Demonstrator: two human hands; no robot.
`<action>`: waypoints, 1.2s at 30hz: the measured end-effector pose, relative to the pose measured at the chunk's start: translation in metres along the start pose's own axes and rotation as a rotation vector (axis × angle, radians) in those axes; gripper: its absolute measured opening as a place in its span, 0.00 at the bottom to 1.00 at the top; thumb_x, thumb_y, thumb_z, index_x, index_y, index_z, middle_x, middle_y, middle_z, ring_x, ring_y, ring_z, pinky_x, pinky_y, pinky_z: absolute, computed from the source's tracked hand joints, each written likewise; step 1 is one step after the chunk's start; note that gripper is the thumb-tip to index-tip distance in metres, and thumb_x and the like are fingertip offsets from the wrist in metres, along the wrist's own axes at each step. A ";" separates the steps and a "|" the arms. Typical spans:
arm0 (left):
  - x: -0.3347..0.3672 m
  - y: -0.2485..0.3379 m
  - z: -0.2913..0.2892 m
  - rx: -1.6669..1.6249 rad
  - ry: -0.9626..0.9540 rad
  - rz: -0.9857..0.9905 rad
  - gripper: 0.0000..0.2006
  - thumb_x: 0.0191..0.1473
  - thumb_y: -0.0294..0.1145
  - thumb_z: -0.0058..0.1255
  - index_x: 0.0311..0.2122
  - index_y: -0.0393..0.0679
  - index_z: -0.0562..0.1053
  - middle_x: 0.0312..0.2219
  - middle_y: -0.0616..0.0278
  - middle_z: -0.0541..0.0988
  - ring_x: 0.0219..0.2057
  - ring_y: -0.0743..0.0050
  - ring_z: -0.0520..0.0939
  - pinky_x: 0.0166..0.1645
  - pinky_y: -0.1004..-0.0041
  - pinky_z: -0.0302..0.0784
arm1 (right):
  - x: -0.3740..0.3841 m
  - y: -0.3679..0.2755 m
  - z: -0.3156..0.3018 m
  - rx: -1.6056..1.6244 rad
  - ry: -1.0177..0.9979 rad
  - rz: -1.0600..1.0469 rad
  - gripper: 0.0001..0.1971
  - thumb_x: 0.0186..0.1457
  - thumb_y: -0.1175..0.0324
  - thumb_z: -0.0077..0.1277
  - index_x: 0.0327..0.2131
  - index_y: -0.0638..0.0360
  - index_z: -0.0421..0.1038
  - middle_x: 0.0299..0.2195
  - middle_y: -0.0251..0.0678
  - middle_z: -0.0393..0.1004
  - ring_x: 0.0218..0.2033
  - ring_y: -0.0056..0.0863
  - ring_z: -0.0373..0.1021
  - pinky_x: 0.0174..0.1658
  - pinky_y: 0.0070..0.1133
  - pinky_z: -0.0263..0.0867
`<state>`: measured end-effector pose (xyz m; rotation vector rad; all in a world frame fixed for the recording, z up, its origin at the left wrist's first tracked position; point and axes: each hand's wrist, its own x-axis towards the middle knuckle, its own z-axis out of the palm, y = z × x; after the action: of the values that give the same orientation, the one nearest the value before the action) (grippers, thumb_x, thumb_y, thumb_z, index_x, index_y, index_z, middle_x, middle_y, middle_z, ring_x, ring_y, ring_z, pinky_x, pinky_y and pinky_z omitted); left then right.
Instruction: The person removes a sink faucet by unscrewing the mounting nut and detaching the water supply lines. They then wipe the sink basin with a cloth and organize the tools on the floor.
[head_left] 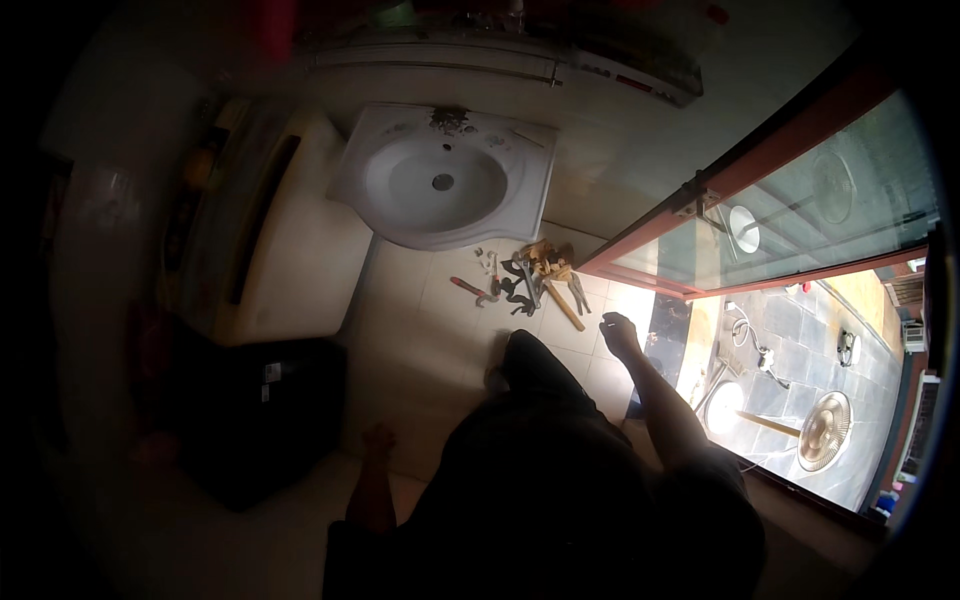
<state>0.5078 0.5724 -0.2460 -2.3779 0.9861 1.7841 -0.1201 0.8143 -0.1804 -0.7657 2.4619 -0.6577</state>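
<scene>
Black box (300,410): nearer me than the washbasin (537,165), off to its left.
White appliance (310,235): just left of the washbasin.
Left hand (378,442): mine, low, well on my side of the washbasin; touches no tool; too dark to tell if clenched or released.
Red-handled tool (466,287): floor, my side of the washbasin, red end leftward.
Dark parts (520,270): floor, my side of the washbasin, toward its right; kind unclear.
Tan heap (548,258): beside the washbasin's near right corner; crumpled, maybe gloves.
Wooden-handled tool (566,308): floor, past the washbasin's near right corner, looks like a hammer. I judge a grip on the bare handle end best, lifted straight up so nothing tangled in the pile drags along. Long axis slants; handle end points away from the washbasin, toward me and rightward; head end hard to make out.
Pliers (580,293): just right of that handle, further right of the washbasin; best kept clear of my fingers.
Right hand (618,330): mine, right of the washbasin and nearer me, by the handle end, apart from it; released, fingers loosely curled, nothing seen in it.
</scene>
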 end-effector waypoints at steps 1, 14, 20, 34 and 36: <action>0.020 -0.031 -0.035 -0.192 -0.118 0.016 0.16 0.67 0.41 0.42 0.52 0.41 0.71 0.38 0.58 0.76 0.40 0.66 0.78 0.45 0.64 0.79 | 0.019 -0.042 0.010 0.047 -0.039 -0.087 0.15 0.57 0.68 0.56 0.45 0.65 0.76 0.43 0.48 0.79 0.42 0.43 0.77 0.47 0.30 0.72; -0.055 -0.015 -0.060 1.040 -0.089 0.402 0.26 0.64 0.55 0.44 0.31 0.38 0.77 0.24 0.55 0.75 0.25 0.62 0.78 0.33 0.64 0.75 | 0.294 -0.330 0.154 0.240 -0.157 -0.369 0.29 0.54 0.69 0.57 0.60 0.59 0.64 0.49 0.51 0.74 0.50 0.48 0.71 0.55 0.35 0.68; -0.072 0.102 -0.072 -0.198 0.162 -0.153 0.18 0.67 0.38 0.46 0.54 0.37 0.72 0.42 0.50 0.79 0.39 0.63 0.81 0.44 0.63 0.79 | 0.381 -0.339 0.240 0.224 0.159 0.245 0.32 0.58 0.67 0.51 0.65 0.55 0.54 0.61 0.56 0.58 0.54 0.57 0.68 0.59 0.42 0.66; 0.025 0.503 0.088 -0.113 -0.432 0.619 0.18 0.68 0.42 0.45 0.53 0.39 0.72 0.40 0.57 0.80 0.42 0.69 0.81 0.52 0.68 0.76 | 0.393 -0.391 0.232 0.285 -0.049 -0.020 0.20 0.54 0.69 0.56 0.51 0.56 0.73 0.47 0.48 0.77 0.49 0.47 0.74 0.53 0.34 0.69; 0.039 0.549 0.112 -0.357 -0.572 0.471 0.21 0.69 0.45 0.41 0.56 0.39 0.70 0.44 0.53 0.79 0.44 0.62 0.81 0.56 0.65 0.74 | 0.391 -0.405 0.240 0.388 0.030 0.164 0.19 0.55 0.68 0.56 0.51 0.57 0.73 0.51 0.49 0.74 0.50 0.46 0.73 0.54 0.35 0.68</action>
<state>0.1518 0.1549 -0.1258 -1.6477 1.2806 2.7892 -0.1135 0.2063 -0.2516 -0.4016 2.2878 -1.0457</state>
